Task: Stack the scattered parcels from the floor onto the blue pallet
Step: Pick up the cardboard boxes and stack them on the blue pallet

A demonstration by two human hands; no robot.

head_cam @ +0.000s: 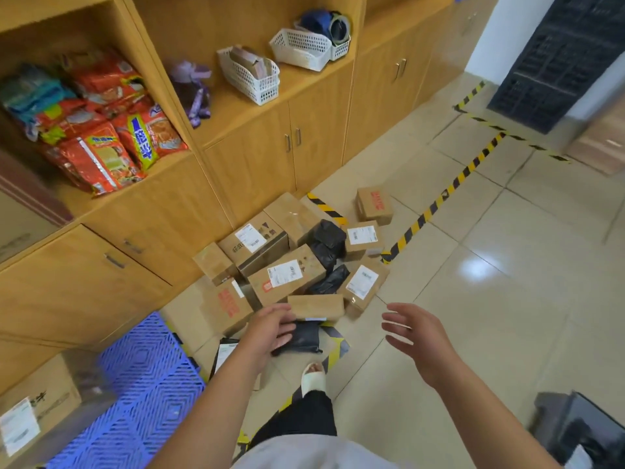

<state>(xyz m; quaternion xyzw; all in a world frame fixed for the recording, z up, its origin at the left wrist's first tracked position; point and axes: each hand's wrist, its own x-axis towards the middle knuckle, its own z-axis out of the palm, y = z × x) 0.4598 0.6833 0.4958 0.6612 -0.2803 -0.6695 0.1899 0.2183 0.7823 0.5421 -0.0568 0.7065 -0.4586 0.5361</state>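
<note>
Several cardboard parcels and black plastic mailers lie in a heap on the tiled floor by the wooden cabinet. A plain brown box (316,307) lies at the near edge of the heap, with a small black mailer (304,336) just in front of it. My left hand (267,328) hovers with straight fingers over the black mailer, next to the brown box, and holds nothing. My right hand (414,336) is spread in the air to the right of the heap, empty. The blue pallet (148,384) lies at the lower left with one labelled box (37,411) on its left part.
A wooden cabinet (236,157) with shelves of snack bags and white baskets runs along the left and back. Yellow-black tape (439,201) marks the floor. My foot in a white slipper (313,375) stands near the heap. A dark object (575,431) sits at the lower right.
</note>
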